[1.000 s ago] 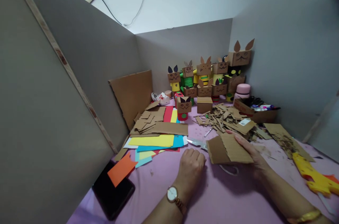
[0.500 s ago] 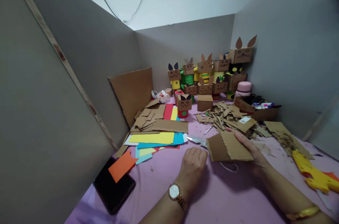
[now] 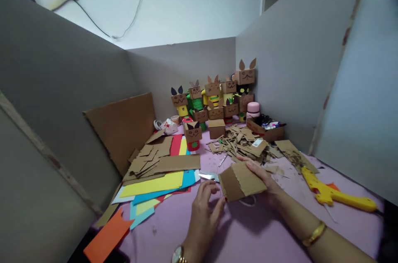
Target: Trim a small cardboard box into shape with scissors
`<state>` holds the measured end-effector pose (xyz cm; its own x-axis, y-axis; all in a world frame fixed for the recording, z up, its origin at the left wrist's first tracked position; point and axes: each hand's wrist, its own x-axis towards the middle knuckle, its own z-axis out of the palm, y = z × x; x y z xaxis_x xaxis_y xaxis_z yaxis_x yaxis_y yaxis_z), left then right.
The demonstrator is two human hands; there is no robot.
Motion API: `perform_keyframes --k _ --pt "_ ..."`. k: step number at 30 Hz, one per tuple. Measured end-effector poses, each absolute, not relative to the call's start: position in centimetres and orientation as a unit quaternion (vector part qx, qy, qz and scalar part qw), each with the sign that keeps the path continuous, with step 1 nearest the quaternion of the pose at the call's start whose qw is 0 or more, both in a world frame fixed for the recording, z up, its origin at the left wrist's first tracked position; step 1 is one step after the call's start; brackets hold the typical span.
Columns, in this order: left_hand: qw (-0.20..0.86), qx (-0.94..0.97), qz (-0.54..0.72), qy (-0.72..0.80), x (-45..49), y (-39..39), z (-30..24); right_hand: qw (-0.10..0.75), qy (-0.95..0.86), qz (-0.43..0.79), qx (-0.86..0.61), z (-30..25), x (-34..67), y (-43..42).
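A table (image 3: 248, 234) under a lilac cloth carries everything. Taking the plain cardboard box (image 3: 217, 128) as landmark: left of it and nearer the camera lie coloured paper sheets (image 3: 155, 186) topped with cut cardboard pieces (image 3: 155, 157); right of it spreads a heap of cardboard scraps (image 3: 245, 141); behind it stand cardboard box figures (image 3: 214, 93); far right and nearer lies a yellow glue gun (image 3: 336, 194).

Left hand (image 3: 205, 203) lifted off table, fingers now touching cardboard piece (image 3: 242, 180) edge.
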<state>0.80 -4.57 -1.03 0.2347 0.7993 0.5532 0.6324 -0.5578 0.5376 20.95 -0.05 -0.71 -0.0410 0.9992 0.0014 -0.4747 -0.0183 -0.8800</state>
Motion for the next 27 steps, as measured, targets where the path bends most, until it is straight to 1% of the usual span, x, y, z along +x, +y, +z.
perform_keyframes --k 2,3,8,18,27 --pt "0.158 0.782 0.397 0.454 0.9 -4.6 -1.1 0.594 -0.372 0.623 -0.348 -0.8 21.0 0.0" --pt "0.169 0.786 0.387 0.452 0.9 -4.6 -1.1 0.593 -0.372 0.625 -0.345 -0.9 21.0 0.0" --pt "0.126 0.817 0.351 0.440 0.9 -4.3 -1.5 0.592 -0.376 0.628 -0.338 -0.8 20.8 0.1" --pt "0.151 0.793 0.349 0.475 0.9 -4.1 -1.5 0.591 -0.372 0.626 -0.347 -0.7 19.8 -0.4" --pt "0.133 0.789 0.342 0.492 0.9 -4.0 -1.9 0.599 -0.384 0.606 -0.356 -0.7 19.6 -0.4"
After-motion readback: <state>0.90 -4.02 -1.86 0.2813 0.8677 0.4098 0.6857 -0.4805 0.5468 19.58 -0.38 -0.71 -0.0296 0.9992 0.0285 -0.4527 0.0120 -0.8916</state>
